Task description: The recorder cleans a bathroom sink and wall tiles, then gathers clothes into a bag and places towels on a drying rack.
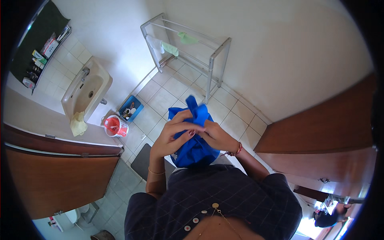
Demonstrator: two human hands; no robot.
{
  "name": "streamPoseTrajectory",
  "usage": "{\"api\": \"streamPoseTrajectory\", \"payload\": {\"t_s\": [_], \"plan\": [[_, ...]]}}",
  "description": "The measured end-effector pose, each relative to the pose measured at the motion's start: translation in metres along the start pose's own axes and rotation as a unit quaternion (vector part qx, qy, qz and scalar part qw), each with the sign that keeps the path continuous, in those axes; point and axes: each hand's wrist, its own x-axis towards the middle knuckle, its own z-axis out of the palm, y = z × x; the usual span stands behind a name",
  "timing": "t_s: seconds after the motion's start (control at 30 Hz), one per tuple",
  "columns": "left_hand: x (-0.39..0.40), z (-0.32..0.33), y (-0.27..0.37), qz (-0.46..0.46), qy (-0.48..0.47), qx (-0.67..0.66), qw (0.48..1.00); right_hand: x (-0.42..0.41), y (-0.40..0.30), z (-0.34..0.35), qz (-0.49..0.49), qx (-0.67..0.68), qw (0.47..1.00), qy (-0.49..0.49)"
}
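A blue fabric bag (192, 157) is held close in front of my chest. My left hand (174, 133) reaches over its top from the left, with the fingers bent around the gathered cloth. From the other side my right hand (218, 136) pinches the same bunched part, and the fingertips of both hands meet there. Two blue strap ends (195, 110) stick up above the fingers and look slightly blurred. The hands cover where the straps join, so I cannot tell whether they are knotted. What is inside the bag is hidden.
A washbasin (97, 81) with a yellow cloth (78, 124) over its edge is at the left. Below it stand a lined waste bin (122, 132) and a blue basket (138, 109). A drying rack (211, 64) is ahead, a wooden cabinet (315, 120) at the right. Another person (325, 219) appears far right.
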Motion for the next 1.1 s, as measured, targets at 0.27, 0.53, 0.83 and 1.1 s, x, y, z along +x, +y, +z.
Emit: {"api": "streamPoseTrajectory", "payload": {"t_s": [0.27, 0.53, 0.83, 1.1], "plan": [[-0.028, 0.095, 0.03, -0.199, -0.106, 0.004, 0.974, -0.105, -0.005, -0.018, -0.021, 0.079, 0.997, 0.011], [-0.075, 0.212, 0.045, -0.114, -0.064, -0.006, 0.991, -0.202, -0.022, -0.08, -0.185, 0.001, 0.978, -0.093], [-0.094, 0.342, 0.121, -0.086, -0.033, 0.119, 0.989, -0.318, -0.054, -0.138, -0.166, 0.052, 0.974, -0.144], [-0.134, 0.461, 0.131, -0.069, 0.212, 0.139, 0.965, -0.407, -0.066, -0.15, -0.132, -0.008, 0.984, -0.115]]}}
